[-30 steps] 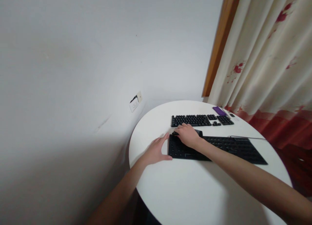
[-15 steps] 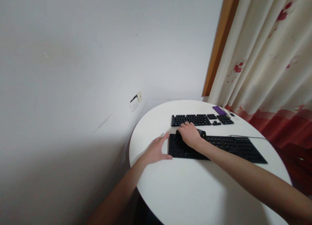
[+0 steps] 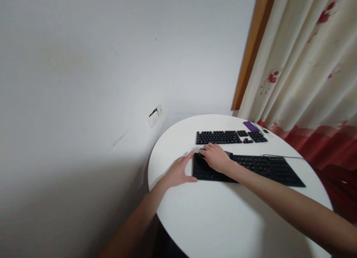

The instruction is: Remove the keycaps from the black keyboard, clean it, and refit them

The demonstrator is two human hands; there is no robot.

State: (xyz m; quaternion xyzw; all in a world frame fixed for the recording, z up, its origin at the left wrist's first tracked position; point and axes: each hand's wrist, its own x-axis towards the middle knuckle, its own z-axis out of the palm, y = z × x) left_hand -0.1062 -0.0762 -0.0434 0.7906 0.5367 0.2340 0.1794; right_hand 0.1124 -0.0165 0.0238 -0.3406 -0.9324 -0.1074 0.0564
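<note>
A black keyboard base [image 3: 267, 170] without its keycaps lies on the white round table [image 3: 206, 217]. At its left end my left hand [image 3: 178, 171] is open, thumb and fingers spread to the near and far corners. My right hand [image 3: 216, 158] is closed over a black handheld tool [image 3: 229, 154], low above the left part of the base. Most of that tool is hidden under the hand, so its kind is unclear. Behind the base, black keycaps [image 3: 219, 137] are laid out in keyboard order.
A cable [image 3: 281, 156] runs from the base's far edge to the right. Near the table's back right edge lie a purple cloth-like item [image 3: 251, 126] and a small black object [image 3: 266, 131]. A wall with a socket [image 3: 153, 119] stands at the left, a curtain [image 3: 306, 83] at the right.
My right hand has shifted slightly left and nearer with the black tool, whose rounded end shows less. My left hand has stayed in place.
</note>
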